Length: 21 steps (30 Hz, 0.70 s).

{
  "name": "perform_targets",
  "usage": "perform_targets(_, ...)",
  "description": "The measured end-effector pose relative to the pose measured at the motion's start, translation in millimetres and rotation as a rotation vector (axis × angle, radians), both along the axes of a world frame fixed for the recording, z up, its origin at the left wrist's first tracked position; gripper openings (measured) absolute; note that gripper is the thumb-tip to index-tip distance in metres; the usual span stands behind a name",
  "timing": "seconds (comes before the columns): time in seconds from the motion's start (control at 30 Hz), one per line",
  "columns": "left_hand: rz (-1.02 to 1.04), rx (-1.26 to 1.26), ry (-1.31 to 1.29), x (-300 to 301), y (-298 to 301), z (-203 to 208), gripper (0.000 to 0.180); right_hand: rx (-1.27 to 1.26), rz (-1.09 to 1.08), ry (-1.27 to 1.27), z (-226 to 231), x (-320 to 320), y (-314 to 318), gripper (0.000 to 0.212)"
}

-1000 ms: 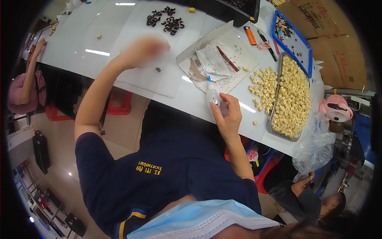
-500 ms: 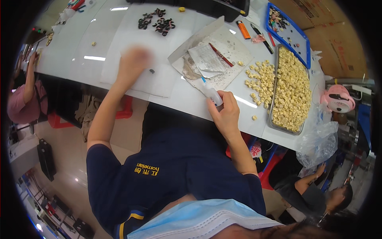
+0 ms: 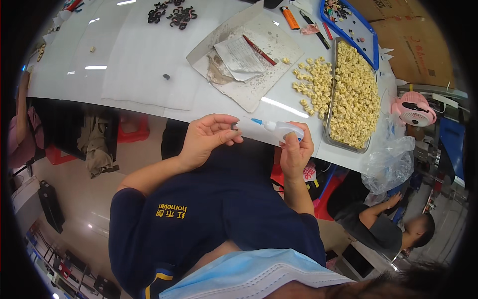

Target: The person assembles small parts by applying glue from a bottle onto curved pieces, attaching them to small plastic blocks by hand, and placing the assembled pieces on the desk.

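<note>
Near the table's front edge, my left hand (image 3: pixel 205 138) pinches a small dark curved piece (image 3: pixel 234 126) between thumb and fingertips. Facing it, my right hand (image 3: pixel 297 152) is wrapped around a small white squeeze bottle (image 3: pixel 282 129). The bottle lies nearly level, its blue tip pointing left at the dark piece, with a small gap between them. A single dark piece (image 3: pixel 166 76) rests alone on the white sheet to the left. Farther back lies a cluster of similar black and pinkish curved pieces (image 3: pixel 182 18).
Beyond my hands lies a stained cardboard sheet (image 3: pixel 276 50) with paper (image 3: pixel 239 62) and a red pen (image 3: pixel 260 50). Pale yellow pieces (image 3: pixel 314 77) lie beside a filled clear container (image 3: pixel 326 130). Around are an orange lighter (image 3: pixel 289 18), blue tray (image 3: pixel 371 59) and pink fan (image 3: pixel 415 109).
My left hand has come back from the white sheet toward me and now holds a dark piece. My right hand has turned the bottle sideways, its tip toward that piece.
</note>
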<state>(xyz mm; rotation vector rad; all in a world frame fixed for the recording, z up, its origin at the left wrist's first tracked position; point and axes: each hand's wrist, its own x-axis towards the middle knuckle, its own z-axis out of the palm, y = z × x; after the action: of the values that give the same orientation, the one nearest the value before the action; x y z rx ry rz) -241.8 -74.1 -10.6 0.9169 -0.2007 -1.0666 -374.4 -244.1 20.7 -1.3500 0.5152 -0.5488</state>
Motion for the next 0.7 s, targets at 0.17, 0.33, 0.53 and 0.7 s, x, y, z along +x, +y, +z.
perform_targets(0.17, 0.013, 0.018, -0.002, -1.3, -0.8, 2.1, 0.030, -0.170, -0.054, -0.074, -2.9, -6.2, 4.0, 0.017)
perform_targets(0.33, 0.024, 0.030, -0.015, -2.6, -0.4, 3.5, 0.031, -0.268, -0.046, 0.018, 0.4, -8.3, 7.1, 0.016)
perform_targets(0.53, 0.019, 0.032, -0.029, -3.8, -0.1, 4.8, 0.031, -0.452, -0.047, 0.010, 2.8, 0.4, 10.5, 0.015)
perform_targets(0.7, 0.014, 0.043, -0.028, -3.7, 1.5, 4.5, 0.032, -0.531, -0.047, 0.024, 1.1, 2.0, 10.6, 0.016)
